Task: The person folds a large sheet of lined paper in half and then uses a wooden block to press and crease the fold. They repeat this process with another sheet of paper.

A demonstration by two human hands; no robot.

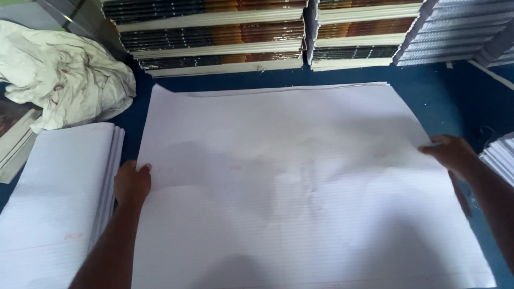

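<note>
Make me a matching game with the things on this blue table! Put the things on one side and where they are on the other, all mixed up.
Things:
1. big white sheet
2. crumpled cloth
3. stack of lined paper
4. stacked booklets

Places:
A. along the far edge of the blue table
B. far left corner
C. in the middle, held at its edges by the left hand and the right hand
D. left of the big sheet, near side

Pairs: 1-C, 2-B, 3-D, 4-A
</note>
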